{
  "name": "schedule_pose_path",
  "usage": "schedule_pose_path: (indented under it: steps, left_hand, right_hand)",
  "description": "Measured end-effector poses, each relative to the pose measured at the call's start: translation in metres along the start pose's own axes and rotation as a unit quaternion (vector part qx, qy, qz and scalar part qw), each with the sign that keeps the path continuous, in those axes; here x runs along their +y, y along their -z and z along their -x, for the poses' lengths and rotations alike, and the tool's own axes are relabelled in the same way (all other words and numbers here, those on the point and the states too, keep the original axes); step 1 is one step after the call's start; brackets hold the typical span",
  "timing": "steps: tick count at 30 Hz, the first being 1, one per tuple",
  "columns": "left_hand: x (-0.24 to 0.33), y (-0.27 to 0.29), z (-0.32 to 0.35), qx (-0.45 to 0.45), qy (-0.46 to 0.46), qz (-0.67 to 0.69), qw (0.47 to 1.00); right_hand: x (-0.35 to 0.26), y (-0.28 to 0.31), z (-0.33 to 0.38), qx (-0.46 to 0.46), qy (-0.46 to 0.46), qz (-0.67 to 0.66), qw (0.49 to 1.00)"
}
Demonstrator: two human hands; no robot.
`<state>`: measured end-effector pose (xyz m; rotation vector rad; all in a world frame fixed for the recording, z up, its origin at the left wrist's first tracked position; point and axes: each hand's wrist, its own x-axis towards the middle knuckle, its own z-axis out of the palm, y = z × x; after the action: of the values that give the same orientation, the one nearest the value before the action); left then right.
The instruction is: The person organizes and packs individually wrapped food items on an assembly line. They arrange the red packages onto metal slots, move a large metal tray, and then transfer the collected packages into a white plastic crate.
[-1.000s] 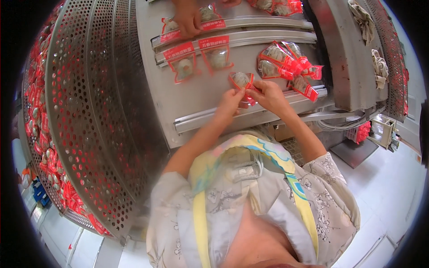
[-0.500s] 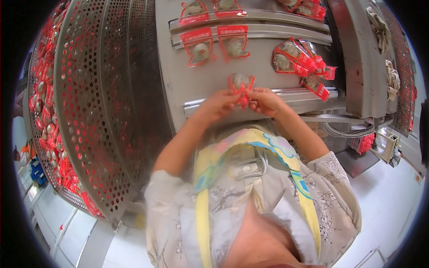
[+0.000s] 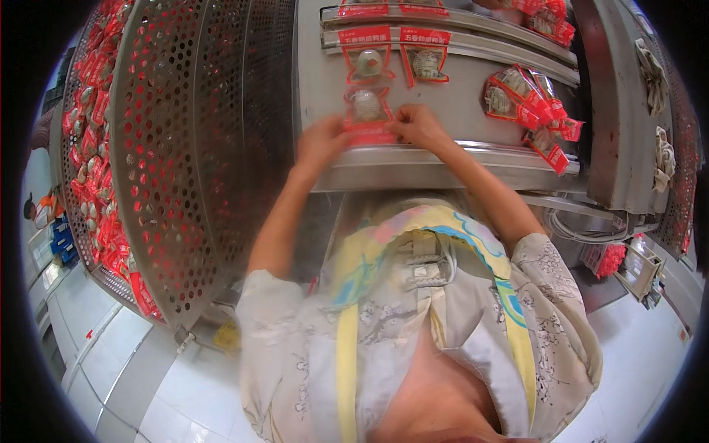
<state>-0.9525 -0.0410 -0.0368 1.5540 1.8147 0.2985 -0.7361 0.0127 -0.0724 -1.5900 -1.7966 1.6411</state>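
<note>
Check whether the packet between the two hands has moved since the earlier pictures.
Yes: the packet has moved left, judged against the long metal rail beyond it; it now lies closer to that rail's left end.

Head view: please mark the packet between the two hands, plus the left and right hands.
Packet (image 3: 368,111): head view, clear section over its round contents.
Left hand (image 3: 322,142): head view, back of the hand, blurred.
Right hand (image 3: 421,127): head view, back of the hand.

Food-packing workshop, curved grey perforated metal panel (image 3: 170,148), heaped red-and-clear plastic packets (image 3: 96,173), grey metal worktable (image 3: 450,111) with silvery rails (image 3: 509,62), pale tiled floor (image 3: 650,325)
</note>
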Motion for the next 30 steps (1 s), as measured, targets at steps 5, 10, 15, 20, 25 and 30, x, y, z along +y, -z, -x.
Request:
schedule_pose_path:
  steps: [5, 10, 15, 20, 25, 30]
  left_hand:
    - [-0.002, -0.001, -0.003, 0.007, -0.047, -0.020, 0.999]
    - [-0.018, -0.006, -0.010, -0.047, -0.015, 0.180, 0.982]
    - [-0.014, -0.005, -0.009, -0.051, 0.030, 0.176, 0.983]
    - [0.012, 0.006, 0.005, -0.010, 0.023, 0.035, 0.999]
    - [0.036, -0.005, 0.031, 0.172, -0.143, -0.028, 0.974]
    - [0.032, -0.014, 0.043, 0.061, -0.306, -0.078, 0.947]
  right_hand:
    - [0.005, 0.003, 0.001, 0.009, 0.014, 0.074, 0.997]
    - [-0.006, 0.016, 0.000, -0.101, 0.060, 0.166, 0.979]
    - [-0.015, 0.022, 0.006, -0.115, 0.007, 0.075, 0.991]
    - [-0.025, 0.014, 0.030, -0.040, 0.001, 0.163, 0.986]
    - [-0.017, 0.073, 0.073, 0.244, 0.189, 0.268, 0.913]
    - [0.008, 0.159, 0.103, 0.390, 0.149, 0.444, 0.793]
